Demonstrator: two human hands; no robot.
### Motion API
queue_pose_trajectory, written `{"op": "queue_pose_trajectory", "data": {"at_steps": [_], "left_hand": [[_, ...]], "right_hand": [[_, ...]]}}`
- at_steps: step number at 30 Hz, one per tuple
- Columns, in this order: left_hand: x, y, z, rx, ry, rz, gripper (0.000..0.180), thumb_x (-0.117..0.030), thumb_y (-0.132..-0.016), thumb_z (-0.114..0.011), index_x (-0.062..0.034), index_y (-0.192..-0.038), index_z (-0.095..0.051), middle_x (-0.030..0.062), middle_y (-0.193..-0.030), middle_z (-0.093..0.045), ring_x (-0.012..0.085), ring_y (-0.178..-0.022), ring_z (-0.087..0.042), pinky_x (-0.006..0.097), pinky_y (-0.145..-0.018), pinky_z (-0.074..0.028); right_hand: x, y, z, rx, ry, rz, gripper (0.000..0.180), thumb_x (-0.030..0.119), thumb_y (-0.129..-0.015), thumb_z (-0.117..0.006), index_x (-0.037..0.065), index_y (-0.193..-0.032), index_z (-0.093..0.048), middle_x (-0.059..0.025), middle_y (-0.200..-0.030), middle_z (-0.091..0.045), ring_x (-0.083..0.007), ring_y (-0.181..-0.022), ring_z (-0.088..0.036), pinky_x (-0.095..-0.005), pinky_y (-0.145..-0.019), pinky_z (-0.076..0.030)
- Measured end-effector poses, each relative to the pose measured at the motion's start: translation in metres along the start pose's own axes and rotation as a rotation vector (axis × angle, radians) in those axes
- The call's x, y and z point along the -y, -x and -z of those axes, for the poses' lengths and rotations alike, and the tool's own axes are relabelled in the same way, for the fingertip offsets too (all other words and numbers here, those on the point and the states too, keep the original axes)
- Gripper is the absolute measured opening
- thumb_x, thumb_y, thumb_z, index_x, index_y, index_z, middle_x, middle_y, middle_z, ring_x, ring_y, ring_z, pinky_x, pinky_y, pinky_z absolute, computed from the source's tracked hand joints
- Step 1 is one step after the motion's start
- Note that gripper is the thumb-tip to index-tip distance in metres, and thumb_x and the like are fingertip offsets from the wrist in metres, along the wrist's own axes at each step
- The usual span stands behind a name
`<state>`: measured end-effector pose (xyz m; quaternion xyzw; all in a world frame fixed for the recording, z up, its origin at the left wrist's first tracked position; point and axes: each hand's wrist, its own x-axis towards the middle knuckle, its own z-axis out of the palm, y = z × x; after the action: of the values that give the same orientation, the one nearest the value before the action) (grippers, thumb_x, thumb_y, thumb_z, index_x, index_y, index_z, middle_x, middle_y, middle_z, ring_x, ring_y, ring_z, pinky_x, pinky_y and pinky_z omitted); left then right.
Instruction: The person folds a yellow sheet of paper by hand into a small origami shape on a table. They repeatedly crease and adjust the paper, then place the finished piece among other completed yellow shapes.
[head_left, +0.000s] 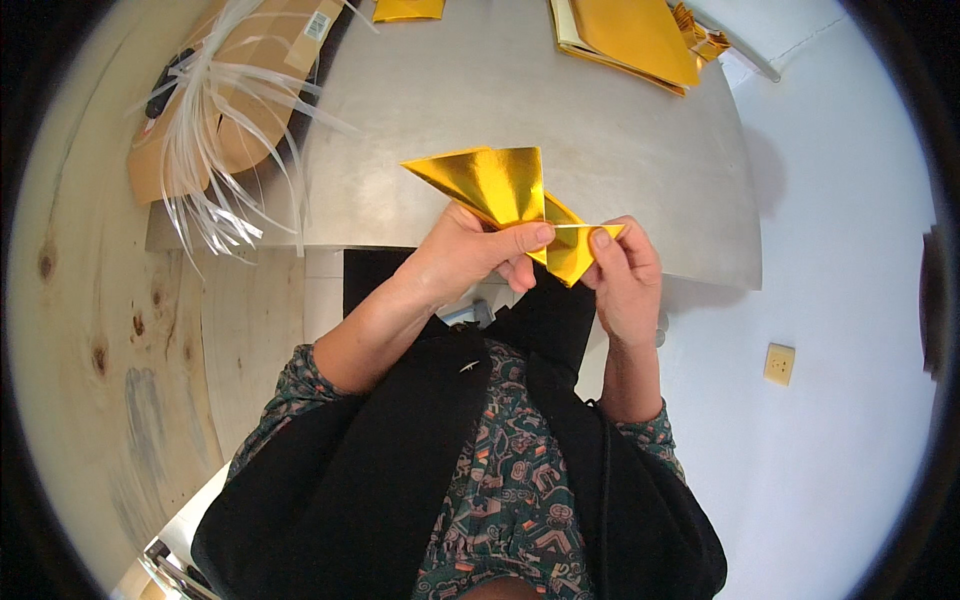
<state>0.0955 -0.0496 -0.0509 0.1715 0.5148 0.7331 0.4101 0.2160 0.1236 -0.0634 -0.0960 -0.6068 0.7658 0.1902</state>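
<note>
Between my two hands is a sheet of shiny gold foil paper (505, 180), partly folded, held just past the table's near edge. My left hand (480, 245) grips its middle, thumb on top and fingers underneath. A wide flap of the paper fans out above that hand toward the left. With thumb and fingers, my right hand (625, 270) pinches the right end of the paper, where a thin pale edge runs across between both thumbs. The fingers behind the paper are partly hidden.
A grey metal table (420, 110) lies in front of me. On its left, a bundle of clear plastic strips (205, 120) hangs over brown cardboard (265, 60). Stacked gold sheets (635, 40) and folded gold pieces (700, 35) lie far right; another gold piece (408, 8) lies at the back.
</note>
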Motion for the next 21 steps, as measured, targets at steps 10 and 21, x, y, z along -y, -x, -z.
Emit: {"op": "queue_pose_trajectory", "data": {"at_steps": [10, 21], "left_hand": [[-0.021, -0.001, 0.002, -0.019, -0.301, -0.249, 0.013, -0.013, -0.098, -0.075, -0.0024, -0.105, -0.072, 0.0039, -0.092, -0.07, 0.0103, -0.069, -0.069, 0.022, -0.06, -0.055], [-0.045, -0.025, 0.005, -0.018, -1.277, -1.063, 0.034, -0.003, -0.087, -0.072, -0.0052, -0.121, -0.069, 0.012, -0.116, -0.061, 0.0235, -0.094, -0.071, 0.03, -0.081, -0.061]], "right_hand": [[0.009, -0.013, 0.024, -0.089, -0.221, 0.148, 0.029, 0.024, -0.114, -0.044, 0.005, -0.095, -0.055, -0.0019, -0.074, -0.052, -0.0095, -0.061, -0.048, -0.024, -0.054, -0.037], [0.021, -0.014, -0.029, 0.173, -0.379, -0.199, 0.032, 0.025, -0.109, -0.054, -0.001, -0.128, -0.059, -0.0102, -0.112, -0.071, -0.0165, -0.099, -0.072, -0.033, -0.079, -0.064]]}}
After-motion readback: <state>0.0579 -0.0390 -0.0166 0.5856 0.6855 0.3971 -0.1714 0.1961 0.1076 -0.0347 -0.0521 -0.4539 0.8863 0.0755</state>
